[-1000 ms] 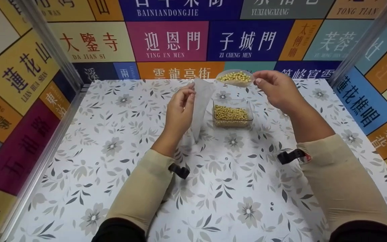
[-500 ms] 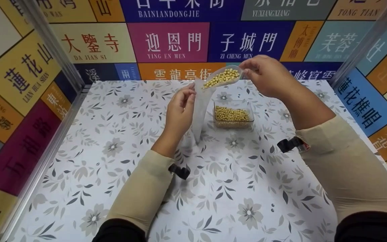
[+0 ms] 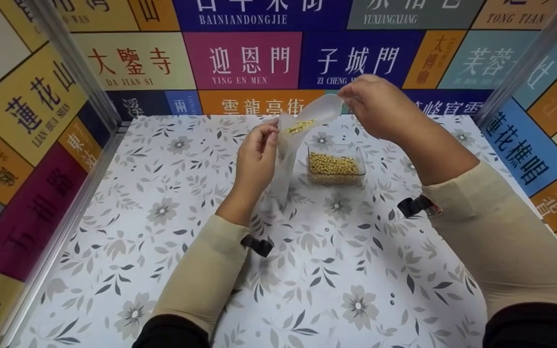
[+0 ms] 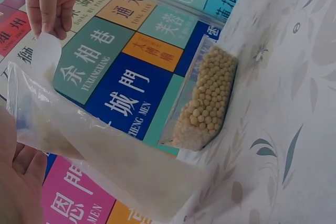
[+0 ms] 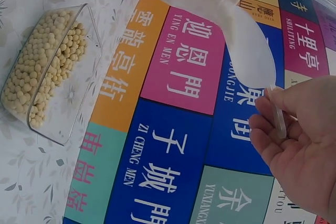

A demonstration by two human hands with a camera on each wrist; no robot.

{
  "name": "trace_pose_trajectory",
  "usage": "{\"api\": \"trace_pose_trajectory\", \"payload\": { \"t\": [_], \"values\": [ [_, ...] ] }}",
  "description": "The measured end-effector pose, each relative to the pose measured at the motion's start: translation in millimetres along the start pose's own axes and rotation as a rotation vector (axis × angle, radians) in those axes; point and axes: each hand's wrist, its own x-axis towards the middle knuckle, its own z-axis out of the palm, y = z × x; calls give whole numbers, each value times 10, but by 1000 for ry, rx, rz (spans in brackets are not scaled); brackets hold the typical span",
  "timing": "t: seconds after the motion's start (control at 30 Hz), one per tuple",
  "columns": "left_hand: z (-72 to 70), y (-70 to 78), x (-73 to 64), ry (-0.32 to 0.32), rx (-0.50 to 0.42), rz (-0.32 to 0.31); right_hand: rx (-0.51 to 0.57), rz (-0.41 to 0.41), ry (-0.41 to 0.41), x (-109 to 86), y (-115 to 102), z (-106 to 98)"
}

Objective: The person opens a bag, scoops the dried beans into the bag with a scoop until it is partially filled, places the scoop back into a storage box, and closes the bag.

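Observation:
My left hand (image 3: 257, 152) pinches the upper edge of a clear plastic bag (image 3: 285, 164), which hangs upright with its mouth at the top. My right hand (image 3: 373, 108) grips the thin handle of a translucent scoop (image 3: 324, 108), plain in the right wrist view. The scoop tilts down to the left with its tip in the bag's mouth. Soybeans (image 3: 301, 126) slide off its lower end. More beans show blurred through the bag wall (image 4: 55, 135) in the left wrist view. To the right of the bag, a clear rectangular container (image 3: 336, 179) holds many soybeans.
The table is covered with a white floral cloth (image 3: 162, 270). Panels with printed characters (image 3: 242, 58) stand behind it and at both sides. A black strap (image 3: 416, 207) sits on the right sleeve, another strap (image 3: 257, 245) on the left.
The right hand has moved left and up, bringing the scoop from above the container to the bag and tipping it. Most soybeans have left the scoop. The left hand has barely moved.

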Motion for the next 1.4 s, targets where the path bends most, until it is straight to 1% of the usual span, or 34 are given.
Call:
{"api": "trace_pose_trajectory", "payload": {
  "t": [0.13, 0.27, 0.37, 0.53, 0.63, 0.7, 0.83, 0.93, 1.17, 1.3, 1.4],
  "values": [
    [-12, 22, 16, 12, -1, -18, 1, 1, 8, -7, 13, 6],
    [-23, 11, 23, 17, -15, -37, 20, -2, 21, -17, 55, 18],
    [-24, -11, 31, 18, -21, -29, 63, 17, 33, -45, 114, 27],
    [-16, -30, 38, 15, -30, 3, 165, 93, 44, -126, 315, 39],
    [-19, -36, 31, 6, -47, 8, 200, 156, 36, -171, 488, 59],
    [-22, -28, 23, 0, -54, 5, 204, 189, 24, -204, 609, 85],
    [-26, -19, 11, -2, -61, -10, 200, 231, -5, -263, 831, 163],
    [-21, -13, 5, -1, -73, -17, 183, 245, -33, -292, 975, 208],
    [-2, -14, 8, 5, -81, -26, 96, 285, -140, -296, 1218, 219],
    [13, -8, 9, 10, -70, -42, 42, 280, -177, -299, 1279, 241],
    [19, -15, 11, 15, -48, -46, -4, 242, -187, -311, 1302, 271]
  ]
}}
